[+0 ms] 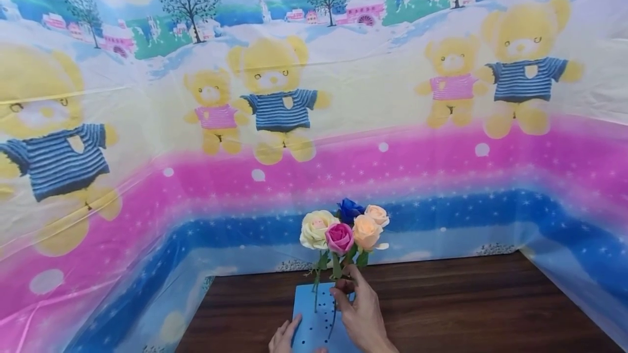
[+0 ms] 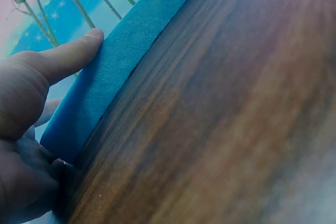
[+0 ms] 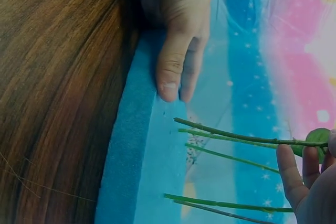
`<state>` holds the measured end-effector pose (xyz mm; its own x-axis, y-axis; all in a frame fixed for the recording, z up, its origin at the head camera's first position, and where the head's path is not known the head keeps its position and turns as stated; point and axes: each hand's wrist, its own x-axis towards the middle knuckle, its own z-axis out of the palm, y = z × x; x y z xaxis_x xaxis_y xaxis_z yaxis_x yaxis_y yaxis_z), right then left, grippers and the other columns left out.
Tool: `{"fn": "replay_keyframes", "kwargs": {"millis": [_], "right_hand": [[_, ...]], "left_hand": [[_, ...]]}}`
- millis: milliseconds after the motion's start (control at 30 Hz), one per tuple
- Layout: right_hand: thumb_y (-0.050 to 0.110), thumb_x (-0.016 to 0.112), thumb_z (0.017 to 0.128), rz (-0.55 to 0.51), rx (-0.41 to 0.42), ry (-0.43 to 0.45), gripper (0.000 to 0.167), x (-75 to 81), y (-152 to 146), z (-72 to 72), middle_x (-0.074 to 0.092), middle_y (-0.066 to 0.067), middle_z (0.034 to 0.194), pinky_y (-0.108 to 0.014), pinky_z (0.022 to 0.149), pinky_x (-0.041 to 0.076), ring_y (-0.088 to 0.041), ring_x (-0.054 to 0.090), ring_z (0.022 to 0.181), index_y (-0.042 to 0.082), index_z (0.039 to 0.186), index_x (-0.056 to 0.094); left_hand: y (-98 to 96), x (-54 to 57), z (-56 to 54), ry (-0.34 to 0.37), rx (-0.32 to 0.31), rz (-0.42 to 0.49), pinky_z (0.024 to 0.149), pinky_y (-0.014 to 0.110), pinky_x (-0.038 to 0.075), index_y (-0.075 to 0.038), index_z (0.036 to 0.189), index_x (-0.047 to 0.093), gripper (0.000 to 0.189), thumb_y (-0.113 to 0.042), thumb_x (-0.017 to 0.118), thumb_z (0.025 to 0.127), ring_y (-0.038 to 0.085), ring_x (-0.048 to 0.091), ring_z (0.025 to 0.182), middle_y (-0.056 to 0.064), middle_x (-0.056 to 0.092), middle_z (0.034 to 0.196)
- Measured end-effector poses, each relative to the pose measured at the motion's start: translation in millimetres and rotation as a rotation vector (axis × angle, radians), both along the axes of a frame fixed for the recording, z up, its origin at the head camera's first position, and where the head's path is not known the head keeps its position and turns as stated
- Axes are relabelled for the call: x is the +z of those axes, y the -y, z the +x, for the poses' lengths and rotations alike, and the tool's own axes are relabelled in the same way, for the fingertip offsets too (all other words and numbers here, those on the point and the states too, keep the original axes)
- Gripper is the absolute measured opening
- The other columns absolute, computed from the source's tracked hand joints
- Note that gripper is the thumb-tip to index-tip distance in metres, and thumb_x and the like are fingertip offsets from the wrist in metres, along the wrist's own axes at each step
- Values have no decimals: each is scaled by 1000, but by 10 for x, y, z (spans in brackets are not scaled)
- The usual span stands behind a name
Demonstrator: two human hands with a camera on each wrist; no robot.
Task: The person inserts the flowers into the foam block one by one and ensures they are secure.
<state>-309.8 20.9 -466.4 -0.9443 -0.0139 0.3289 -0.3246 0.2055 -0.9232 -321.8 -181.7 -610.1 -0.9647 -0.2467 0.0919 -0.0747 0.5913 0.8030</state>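
A blue foam board (image 1: 306, 309) dotted with small holes lies on the table. My left hand (image 1: 283, 335) grips its near end, thumb (image 2: 79, 53) against the top edge and other fingers round the corner. Between thumb and fingers, my right hand (image 1: 363, 312) pinches a green rose stem (image 3: 226, 132), whose bare lower end overlaps the holed face. I cannot tell which bloom it carries. Above the board cluster a cream rose (image 1: 318, 229), a magenta rose (image 1: 339, 238), a blue rose (image 1: 350, 210) and peach roses (image 1: 367, 231). Other stems (image 3: 220, 203) stand in the board.
The dark wooden table (image 1: 456, 304) extends to both sides of the board. Behind it hangs a printed cloth (image 1: 392, 173) with teddy bears and snow scenes, which also runs along the left and right sides.
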Motion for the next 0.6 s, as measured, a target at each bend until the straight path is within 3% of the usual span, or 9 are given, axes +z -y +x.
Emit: {"fn": "replay_keyframes", "kwargs": {"millis": [233,600], "right_hand": [[14,77,107,-4,0,22,42,-90,31,-21,70,-3,101,-31,65,60,-20,71,91,11,146,60],[13,76,107,-2,12,18,40,-161,60,-63,70,-4,99,-31,65,62,-20,71,91,10,144,60]], "left_hand": [[-16,15,18,3,10,8,105,86,39,-11,151,69,100,-72,93,76,67,44,141,36,56,151],[-15,61,36,-11,-6,12,104,86,41,-11,152,69,102,-71,96,73,68,42,142,37,55,152]]}}
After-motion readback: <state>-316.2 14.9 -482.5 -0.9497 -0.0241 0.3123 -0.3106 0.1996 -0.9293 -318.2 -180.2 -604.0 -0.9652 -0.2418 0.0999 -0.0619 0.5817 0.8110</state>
